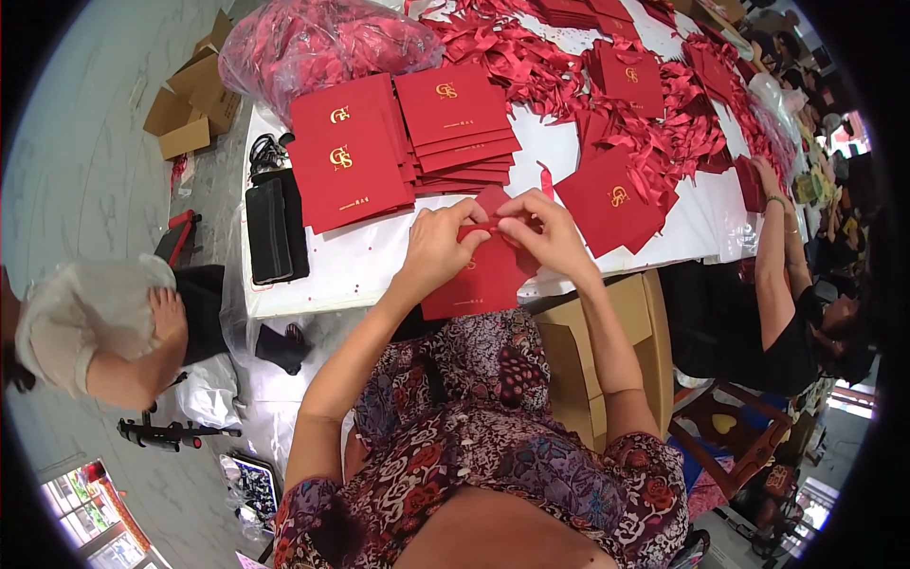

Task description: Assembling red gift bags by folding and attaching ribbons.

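Observation:
A flat red paper envelope or bag (pixel 479 282) with gold print hangs over the table's front edge, close to my body. My left hand (pixel 444 239) pinches at its upper end, thumb against fingertips. From the other side my right hand (pixel 550 235) pinches the same spot, its thumb almost meeting the left one. What looks like a red ribbon lies between the fingertips, mostly hidden by them. Beyond my left hand stand stacks of matching red envelopes (pixel 355 185). More of them, with red ribbons attached, form a pile (pixel 607 204) to the right of my right hand.
Loose red ribbons (pixel 521 71) heap across the white-covered table (pixel 351 270). A plastic bag of red material (pixel 327 47) sits at the far left, above a black wallet-like case (pixel 272 228). Cardboard boxes (pixel 607 351) stand beside me. One person (pixel 104 332) is at left, another (pixel 773 275) works at right.

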The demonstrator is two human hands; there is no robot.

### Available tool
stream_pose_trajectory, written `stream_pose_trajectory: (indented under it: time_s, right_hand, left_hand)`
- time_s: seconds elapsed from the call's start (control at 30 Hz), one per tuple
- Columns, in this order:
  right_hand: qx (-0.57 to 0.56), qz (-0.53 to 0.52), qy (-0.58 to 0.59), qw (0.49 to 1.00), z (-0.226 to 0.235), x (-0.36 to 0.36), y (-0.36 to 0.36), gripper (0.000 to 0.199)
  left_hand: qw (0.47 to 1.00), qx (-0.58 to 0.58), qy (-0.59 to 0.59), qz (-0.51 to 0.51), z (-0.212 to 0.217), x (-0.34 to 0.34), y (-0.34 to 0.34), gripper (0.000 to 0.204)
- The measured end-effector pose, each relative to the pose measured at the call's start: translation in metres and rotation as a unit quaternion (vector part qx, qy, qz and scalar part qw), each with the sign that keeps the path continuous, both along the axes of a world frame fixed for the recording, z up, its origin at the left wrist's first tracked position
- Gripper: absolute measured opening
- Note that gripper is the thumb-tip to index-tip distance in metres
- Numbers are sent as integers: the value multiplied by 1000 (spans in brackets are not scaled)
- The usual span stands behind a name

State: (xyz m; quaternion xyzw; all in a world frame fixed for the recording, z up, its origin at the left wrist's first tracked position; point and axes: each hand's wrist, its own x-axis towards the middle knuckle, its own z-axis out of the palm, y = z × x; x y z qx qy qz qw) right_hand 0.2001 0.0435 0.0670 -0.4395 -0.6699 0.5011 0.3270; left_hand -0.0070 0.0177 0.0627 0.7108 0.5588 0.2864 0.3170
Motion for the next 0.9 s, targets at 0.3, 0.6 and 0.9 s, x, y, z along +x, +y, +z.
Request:
stream_pose_trajectory:
  time_s: [0.3,0.6,0.9]
  right_hand:
    - [-37,197,-103,974,-8,20,35,17]
    - [-134,78,20,988,-44,-4,35,13]
    - [50,-134,-78,987,-39,20,42,29]
  left_hand:
    - [960,250,63,-109,5,13,-10,9]
    - [976,206,22,-73,8,0,-2,13]
    - [989,101,-106,20,-6,6,-5,16]
